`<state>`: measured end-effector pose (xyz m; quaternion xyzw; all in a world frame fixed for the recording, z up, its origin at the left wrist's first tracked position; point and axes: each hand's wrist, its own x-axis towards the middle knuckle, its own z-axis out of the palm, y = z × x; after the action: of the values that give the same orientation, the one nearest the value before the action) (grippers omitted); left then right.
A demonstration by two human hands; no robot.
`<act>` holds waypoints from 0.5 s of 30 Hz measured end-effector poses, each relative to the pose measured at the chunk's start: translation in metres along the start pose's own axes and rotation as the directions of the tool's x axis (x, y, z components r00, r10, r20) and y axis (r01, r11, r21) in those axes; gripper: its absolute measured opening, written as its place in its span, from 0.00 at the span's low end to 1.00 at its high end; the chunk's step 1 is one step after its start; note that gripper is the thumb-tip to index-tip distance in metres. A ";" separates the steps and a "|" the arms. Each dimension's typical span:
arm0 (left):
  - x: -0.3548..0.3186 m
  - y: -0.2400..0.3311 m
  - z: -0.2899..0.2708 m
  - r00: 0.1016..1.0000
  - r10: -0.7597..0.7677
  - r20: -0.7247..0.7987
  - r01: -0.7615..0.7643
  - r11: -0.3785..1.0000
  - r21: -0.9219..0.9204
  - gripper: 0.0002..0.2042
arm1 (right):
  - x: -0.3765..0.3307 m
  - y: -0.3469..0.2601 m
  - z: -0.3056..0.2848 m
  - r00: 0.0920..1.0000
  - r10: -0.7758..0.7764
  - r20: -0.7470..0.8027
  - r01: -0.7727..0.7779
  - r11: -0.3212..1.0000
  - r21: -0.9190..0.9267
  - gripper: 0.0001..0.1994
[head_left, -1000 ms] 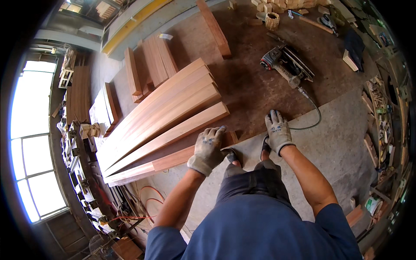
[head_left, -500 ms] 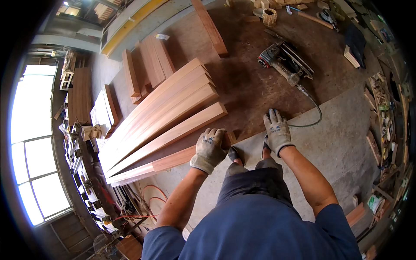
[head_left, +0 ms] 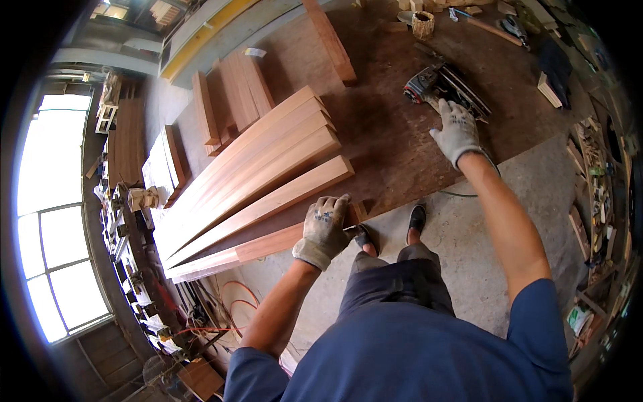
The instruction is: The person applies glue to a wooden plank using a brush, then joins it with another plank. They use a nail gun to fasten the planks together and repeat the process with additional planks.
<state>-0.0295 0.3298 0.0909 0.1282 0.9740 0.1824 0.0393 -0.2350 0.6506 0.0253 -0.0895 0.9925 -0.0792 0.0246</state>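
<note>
Our right hand [head_left: 457, 130] lies over the nail gun [head_left: 424, 86], our left hand [head_left: 324, 224] over the nearest board [head_left: 268, 243] along the counter [head_left: 395, 149]'s front edge; we cannot tell either grip. Open room lies between the fanned boards [head_left: 261, 154] and nail gun.

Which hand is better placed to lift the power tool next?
Probably the right hand: it is right at the power tool, while the left hand rests on the nearest board, farther away.
</note>
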 end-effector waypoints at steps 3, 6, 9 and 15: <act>0.001 0.002 -0.002 0.999 0.020 -0.043 -0.020 1.000 0.003 0.33 | 0.025 -0.008 -0.007 0.978 0.100 0.182 -0.084 0.992 -0.093 0.44; -0.001 -0.001 0.004 0.999 -0.025 0.024 0.026 1.000 -0.017 0.32 | 0.041 -0.013 0.005 0.983 0.154 0.104 -0.137 0.978 -0.158 0.42; 0.000 -0.003 0.010 1.000 -0.029 0.000 0.029 0.999 -0.031 0.30 | 0.055 0.007 0.030 0.961 0.233 0.146 -0.213 0.967 -0.144 0.38; 0.001 -0.008 0.019 0.997 0.000 -0.072 -0.003 0.999 -0.045 0.25 | 0.047 0.020 0.011 0.970 0.174 0.170 -0.192 0.977 0.091 0.40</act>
<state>-0.0297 0.3294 0.0706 0.1212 0.9704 0.2090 0.0069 -0.2842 0.6600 0.0099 -0.0021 0.9856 -0.1220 0.1167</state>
